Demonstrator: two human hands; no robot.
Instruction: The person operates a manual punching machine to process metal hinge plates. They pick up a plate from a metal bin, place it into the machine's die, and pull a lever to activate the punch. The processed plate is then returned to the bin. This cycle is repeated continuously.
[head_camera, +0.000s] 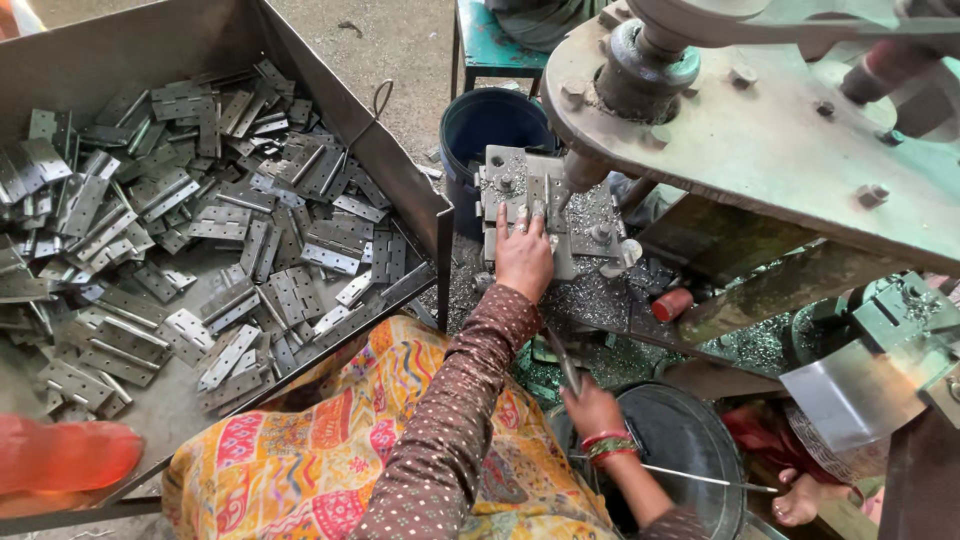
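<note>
My left hand (523, 255), in a brown dotted sleeve, reaches forward and presses its fingertips on a flat metal hinge (535, 198) lying on the drill jig (505, 175). The drill spindle (578, 172) stands just right of the fingers. My right hand (592, 405), with red and green bangles on the wrist, is lower and nearer to me. It grips a thin metal hinge piece (565, 360) seen edge-on, above a round metal container (690, 440).
A big steel tray (400, 180) at the left holds several loose hinges (200, 220). A blue bucket (485, 125) stands behind the jig. Metal shavings (590, 300) cover the machine table. A red knob (672, 303), a bare foot (800, 500) and a blurred orange object (60, 455) are nearby.
</note>
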